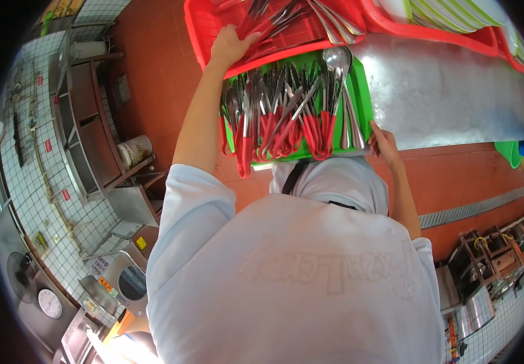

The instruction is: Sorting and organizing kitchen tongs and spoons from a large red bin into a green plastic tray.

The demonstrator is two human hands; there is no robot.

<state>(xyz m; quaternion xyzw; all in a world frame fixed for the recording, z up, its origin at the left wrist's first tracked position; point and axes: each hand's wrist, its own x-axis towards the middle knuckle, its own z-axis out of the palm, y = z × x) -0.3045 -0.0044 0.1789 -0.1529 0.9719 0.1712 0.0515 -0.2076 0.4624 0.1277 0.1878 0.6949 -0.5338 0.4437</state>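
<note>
My left hand (231,45) reaches into the red tray (198,36) at the top, its fingers closed about the red ends of some tongs (268,23). Long-handled metal spoons (334,21) lie to the right in that tray. Nearer to me, a green tray (362,85) carries a row of metal tongs with red handles (280,124), the handles toward me. Large metal ladles or serving spoons (345,91) lie along its right side. At the green tray's near right corner my right hand (383,142) grips the rim; its fingers are partly hidden.
A metal table (450,91) extends to the right. Another red tray (432,37) holds stacked green-and-white plates (450,15). Metal shelving (86,115) and a white bucket (134,150) stand left. Green and blue containers (507,151) sit beyond the table's right end. A drain grating (480,203) crosses the red floor.
</note>
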